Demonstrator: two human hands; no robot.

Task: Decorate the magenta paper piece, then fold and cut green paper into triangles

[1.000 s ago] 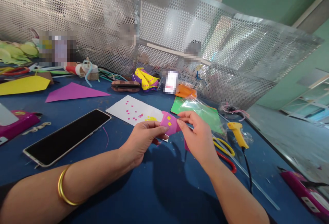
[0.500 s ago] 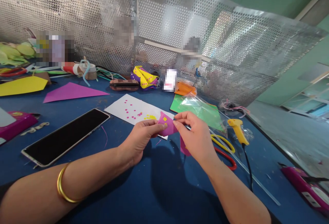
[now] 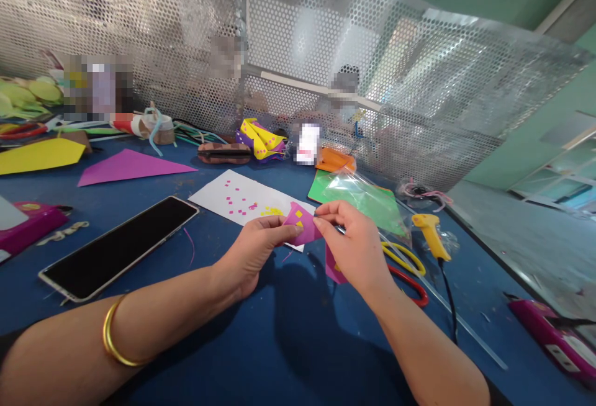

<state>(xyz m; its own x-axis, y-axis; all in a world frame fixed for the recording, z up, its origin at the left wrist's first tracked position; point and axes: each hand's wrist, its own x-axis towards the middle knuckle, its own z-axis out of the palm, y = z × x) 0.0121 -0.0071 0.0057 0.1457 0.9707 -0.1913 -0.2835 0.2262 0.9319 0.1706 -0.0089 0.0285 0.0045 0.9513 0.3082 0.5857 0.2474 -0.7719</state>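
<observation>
Between thumb and fingers, my left hand [image 3: 254,248] pinches a small purple craft-sheet piece [image 3: 305,232] with yellow squares on it. My right hand [image 3: 351,238] has its thumb and finger closed on the same piece's right edge. Below the right fingers shows more purple sheet [image 3: 334,269] with a bit of yellow; whether it joins the held piece I cannot tell. Just beyond lies a white sheet [image 3: 212,195] carrying scattered small purple squares and a cluster of yellow squares [image 3: 271,212]. A red loop handle [image 3: 419,296] and a yellow one [image 3: 410,258] lie beside my right wrist.
A phone [image 3: 121,248] lies left. Purple [image 3: 133,169] and yellow sheets [image 3: 41,156] are behind it. Green sheets [image 3: 372,198] under plastic, a yellow glue gun [image 3: 431,235] and a clear stick [image 3: 475,333] lie right. A perforated metal screen [image 3: 302,40] stands at the back.
Almost nothing differs. Both hands keep their grip on the purple piece, and the view has shifted very slightly.
</observation>
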